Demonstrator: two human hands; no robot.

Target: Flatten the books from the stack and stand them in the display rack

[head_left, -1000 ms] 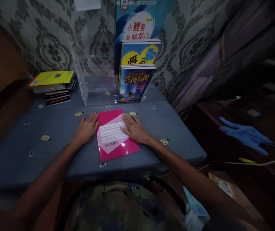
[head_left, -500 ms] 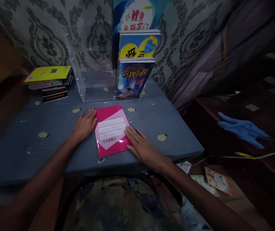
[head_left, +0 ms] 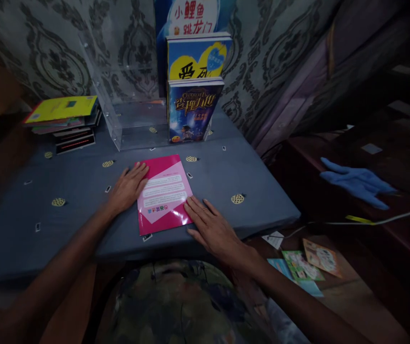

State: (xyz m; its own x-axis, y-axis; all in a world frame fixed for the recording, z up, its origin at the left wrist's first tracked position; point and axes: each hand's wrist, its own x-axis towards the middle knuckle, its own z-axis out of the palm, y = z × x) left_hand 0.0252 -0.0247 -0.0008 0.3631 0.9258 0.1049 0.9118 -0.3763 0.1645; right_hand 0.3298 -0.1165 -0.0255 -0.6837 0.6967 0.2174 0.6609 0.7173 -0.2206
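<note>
I have both hands laid flat on a pink booklet, neither one closed around it. The left hand (head_left: 129,188) spreads its fingers over the upper left edge of the pink booklet (head_left: 162,193); the right hand (head_left: 214,228) rests its fingertips on the lower right edge, fingers extended. The booklet lies flat on the blue-grey tablecloth (head_left: 79,224), near the edge closest to me. Beyond it I see a clear stand (head_left: 114,129), with a dark blue book (head_left: 192,117) upright at its right side and a blue-and-yellow book (head_left: 181,50) behind that one. Off to the left sits a book stack (head_left: 65,114), yellow cover on top (its pile is rather uneven). Past the table's right side, a blue glove (head_left: 357,179) lies on a dark surface, perhaps a seat; my view there is too dim to be sure. Lower down, I see several thin booklets (head_left: 303,265).
</note>
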